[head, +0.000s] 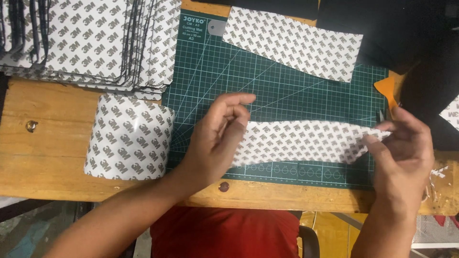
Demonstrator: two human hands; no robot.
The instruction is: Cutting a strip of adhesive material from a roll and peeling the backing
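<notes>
Holding a long strip of printed backing sheet [301,142] stretched across the near edge of the green cutting mat [287,91], I judged the worst risk to be a crease or tear: the strip was thin, and uneven pull between its two ends could buckle it. My left hand [217,138] pinched the strip's left end, fingers curled shut on it. My right hand [404,153] gripped the right end near the mat's right edge, fingertips closed on its corner. A roll [128,138] of the same material sat by the mat's left edge, and a second strip [294,43] lay at its far edge.
</notes>
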